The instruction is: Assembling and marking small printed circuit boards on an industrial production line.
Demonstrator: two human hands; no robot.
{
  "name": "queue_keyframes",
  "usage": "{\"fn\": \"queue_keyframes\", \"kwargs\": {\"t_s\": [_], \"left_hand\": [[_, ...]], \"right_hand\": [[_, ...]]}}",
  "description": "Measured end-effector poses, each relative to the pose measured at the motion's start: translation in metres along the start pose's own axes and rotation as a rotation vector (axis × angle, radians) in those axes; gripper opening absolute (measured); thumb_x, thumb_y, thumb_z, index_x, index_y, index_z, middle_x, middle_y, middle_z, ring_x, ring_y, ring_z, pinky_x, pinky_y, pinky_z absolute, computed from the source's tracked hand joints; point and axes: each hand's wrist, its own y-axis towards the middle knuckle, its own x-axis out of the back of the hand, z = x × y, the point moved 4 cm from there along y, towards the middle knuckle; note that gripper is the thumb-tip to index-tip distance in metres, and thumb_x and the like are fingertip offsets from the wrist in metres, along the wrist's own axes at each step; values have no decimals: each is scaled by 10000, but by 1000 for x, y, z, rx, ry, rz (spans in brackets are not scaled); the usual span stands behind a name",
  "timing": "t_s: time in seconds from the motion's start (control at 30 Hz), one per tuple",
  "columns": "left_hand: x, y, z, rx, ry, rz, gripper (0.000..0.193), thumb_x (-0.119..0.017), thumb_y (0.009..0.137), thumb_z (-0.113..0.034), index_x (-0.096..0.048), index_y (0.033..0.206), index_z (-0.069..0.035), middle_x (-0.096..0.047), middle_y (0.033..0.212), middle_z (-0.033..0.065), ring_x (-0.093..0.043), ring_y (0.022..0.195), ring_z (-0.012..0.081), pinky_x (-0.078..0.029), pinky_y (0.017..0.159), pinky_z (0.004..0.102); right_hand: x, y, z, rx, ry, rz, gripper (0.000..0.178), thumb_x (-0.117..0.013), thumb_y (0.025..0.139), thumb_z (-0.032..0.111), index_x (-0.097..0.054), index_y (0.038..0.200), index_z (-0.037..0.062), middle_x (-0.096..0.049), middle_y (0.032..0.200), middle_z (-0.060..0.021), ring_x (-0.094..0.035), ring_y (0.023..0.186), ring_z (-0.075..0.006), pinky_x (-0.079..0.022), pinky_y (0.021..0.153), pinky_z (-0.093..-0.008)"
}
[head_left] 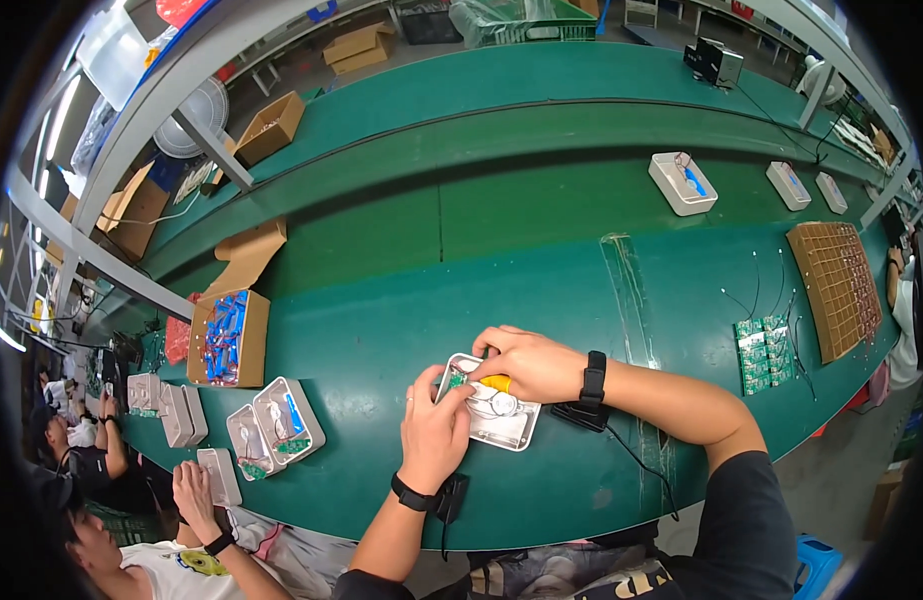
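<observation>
A white plastic case half (508, 438) lies open on the green bench in front of me. Inside it are a small green circuit board (456, 379), a round white disc (503, 404) and thin wires. My left hand (435, 428) grips the near left side of this case, its fingertips over the board. From the right, my right hand (529, 366) reaches across with fingers curled around a yellow-handled tool (497, 383). The tool's tip is hidden among my fingers near the board.
Wired case halves (301, 425) and a box of blue battery cells (226, 340) stand left. At right lie green boards (764, 355) and a brown gridded tray (831, 290). White trays (683, 185) sit on the far strip. A co-worker's hand (194, 495) is at lower left.
</observation>
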Motion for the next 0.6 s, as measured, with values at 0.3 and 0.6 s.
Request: {"fn": "queue_keyframes", "kwargs": {"t_s": [0.3,0.6], "left_hand": [[-1,1,-1,62,-79,19,318,-682,895,-12,-708,1200,-101,-579,1375,209,-632,1106,398,-548,916,467],[36,11,29,111,142,-263,427,-694,938,-100,-590,1343,-14,-589,1357,217,-594,1201,426,-507,990,506]], "right_hand": [[24,-6,-6,-212,80,147,322,-773,885,142,-699,1196,106,-641,1207,-143,-662,1113,-319,-543,939,-424],[24,-17,6,-4,-439,368,214,-747,875,214,-716,1080,161,-688,880,-109,-728,848,-300,-558,767,-462]]}}
